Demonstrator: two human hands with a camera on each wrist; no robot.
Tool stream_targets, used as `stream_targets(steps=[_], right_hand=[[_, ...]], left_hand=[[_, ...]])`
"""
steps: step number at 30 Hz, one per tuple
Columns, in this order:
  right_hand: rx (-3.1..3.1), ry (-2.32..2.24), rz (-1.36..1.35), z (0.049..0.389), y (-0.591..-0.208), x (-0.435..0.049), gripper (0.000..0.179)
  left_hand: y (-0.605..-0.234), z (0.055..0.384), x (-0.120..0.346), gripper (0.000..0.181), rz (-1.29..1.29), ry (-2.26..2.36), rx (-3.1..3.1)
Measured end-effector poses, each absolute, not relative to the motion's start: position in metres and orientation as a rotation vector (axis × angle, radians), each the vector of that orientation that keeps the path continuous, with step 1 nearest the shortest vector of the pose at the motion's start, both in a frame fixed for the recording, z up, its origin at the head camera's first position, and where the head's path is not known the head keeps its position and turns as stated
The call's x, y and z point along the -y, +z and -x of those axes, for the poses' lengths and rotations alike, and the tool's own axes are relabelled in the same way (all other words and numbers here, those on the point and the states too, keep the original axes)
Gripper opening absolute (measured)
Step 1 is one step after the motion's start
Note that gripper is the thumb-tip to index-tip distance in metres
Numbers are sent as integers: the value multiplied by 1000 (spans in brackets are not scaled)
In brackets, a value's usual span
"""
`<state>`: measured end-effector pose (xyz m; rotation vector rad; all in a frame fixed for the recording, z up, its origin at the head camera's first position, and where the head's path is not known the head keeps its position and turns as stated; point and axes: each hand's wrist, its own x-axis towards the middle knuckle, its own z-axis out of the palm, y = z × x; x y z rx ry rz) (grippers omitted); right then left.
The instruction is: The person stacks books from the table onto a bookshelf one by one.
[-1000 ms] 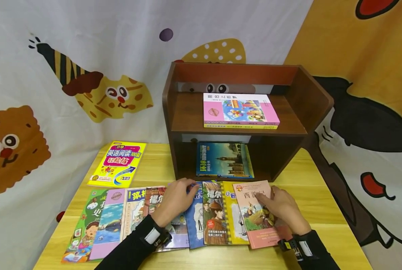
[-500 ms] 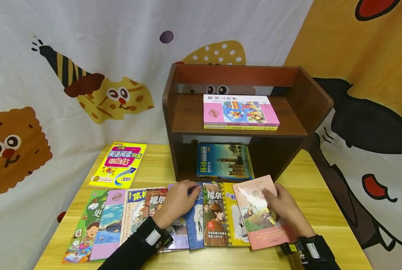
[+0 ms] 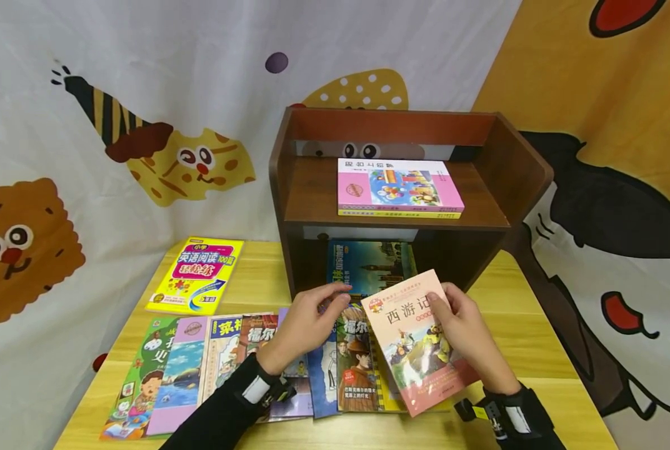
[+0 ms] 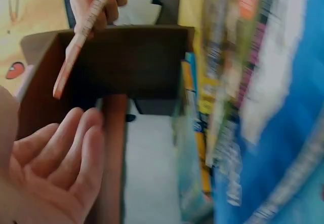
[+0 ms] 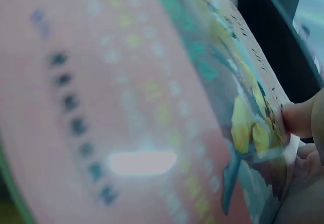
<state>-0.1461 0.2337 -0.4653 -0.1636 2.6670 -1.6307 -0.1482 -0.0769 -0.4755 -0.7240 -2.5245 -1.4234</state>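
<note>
My right hand [image 3: 475, 331] grips a pink book [image 3: 419, 344] by its right edge, thumb on the cover. The book is tilted, raised over the right end of a row of overlapping books. In the right wrist view, the pink cover [image 5: 136, 97] fills most of the picture, with the thumb [image 5: 301, 120] at its edge. My left hand [image 3: 307, 325] hovers above the middle of the row, fingers extended and holding nothing. The left wrist view shows that left hand [image 4: 61, 168] with a gap between it and the pink book [image 4: 83, 36].
A two-tier brown bookshelf [image 3: 498, 169] stands behind the row. Pink and yellow books [image 3: 399, 187] lie on its upper tier, a blue book [image 3: 363, 262] on the lower. A yellow book [image 3: 194, 275] lies at the left; a green book [image 3: 144, 381] ends the row.
My right hand has lifted the pink book off the row, moving it slightly left and tilting it. My left hand has risen and shifted a little right towards the book.
</note>
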Motion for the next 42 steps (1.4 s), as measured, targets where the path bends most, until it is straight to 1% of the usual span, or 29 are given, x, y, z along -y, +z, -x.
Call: stream_targets(steps=[4, 6, 9, 11, 17, 22, 26, 30, 34, 38, 42], right_hand=[[-2593, -1637, 412, 141, -436, -206, 25], [-2542, -1637, 522, 137, -425, -194, 24], [-2494, -1632, 605, 135, -418, -181, 25], [-2496, -1627, 645, 140, -426, -179, 25], [-2529, -1629, 617, 150, -454, -189, 27], [-2561, -1694, 563, 152, -457, -202, 29], [-2556, -1866, 587, 152, -453, -213, 29], [-2645, -2017, 562, 148, -444, -219, 31], [-2716, -2108, 535, 141, -435, -219, 41], [-2633, -2216, 525, 129, -427, -208, 50], [-2501, -2262, 604, 116, -420, -192, 59]], left_hand=[[-458, 143, 66, 49, 940, -1579, 2500], [-453, 140, 61, 56, 1039, -1630, 2512], [-449, 136, 57, 60, 1100, -1642, 2548], [-449, 135, 58, 60, 1113, -1595, 2557], [-451, 133, 66, 60, 1099, -1340, 2503], [-452, 134, 68, 59, 1077, -1257, 2423], [-448, 136, 72, 59, 1029, -1228, 2335], [-434, 135, 75, 59, 953, -1278, 2215], [-406, 127, 75, 60, 857, -1421, 2096], [-383, 120, 75, 61, 756, -1574, 2007], [-375, 116, 75, 62, 696, -1702, 1954]])
